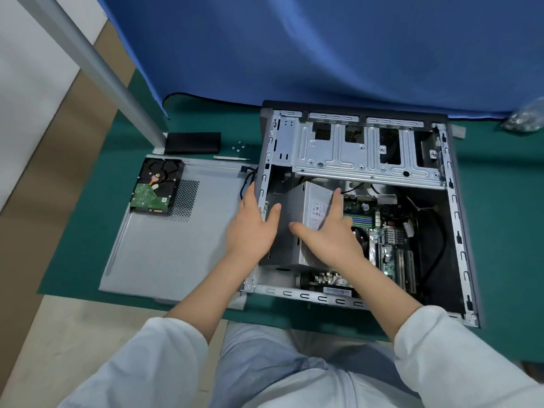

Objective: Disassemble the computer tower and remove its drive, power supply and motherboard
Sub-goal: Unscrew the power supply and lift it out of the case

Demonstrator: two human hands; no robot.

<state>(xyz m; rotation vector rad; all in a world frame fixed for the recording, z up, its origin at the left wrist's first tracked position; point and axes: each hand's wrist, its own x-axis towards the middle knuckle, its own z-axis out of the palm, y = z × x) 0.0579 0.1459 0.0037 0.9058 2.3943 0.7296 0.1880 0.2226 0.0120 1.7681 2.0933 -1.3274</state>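
two hands on the power supply (306, 219), one per side: left hand (250, 228) flat against its left face with fingers straight, reaching up along the tower (453, 207) wall, thumb hooked over the top edge; right hand (326, 234) spread across the labelled top and right face, fingers straight, thumb pointing left. pressing in from both sides rather than curling round. supply tilted, sitting in the left part of the open tower, just right of the left wall and left of the motherboard (382, 231). apparently mid-lift, judging by the tilt.

drive (156, 189) already out, lying circuit side up on the side panel (176, 237), well left of the power supply on the green tabletop (500, 231). screwdriver (231, 157) and loose screws (238, 147) beyond the panel, near a black case (192, 142).

risks from here: black cables (435, 231) run across the bay right of the power supply, and whether every lead is unplugged cannot be told; lifting with one attached would likely yank a connector or flex the motherboard. flat-palmed hold on smooth metal could slip, dropping the supply's corner onto the board just beside it. left fingers near the stamped edge of the wall could get pinched or scraped if the supply swings left. drive bracket (365, 154) just above may catch the far edge unless the supply comes out toward the person.
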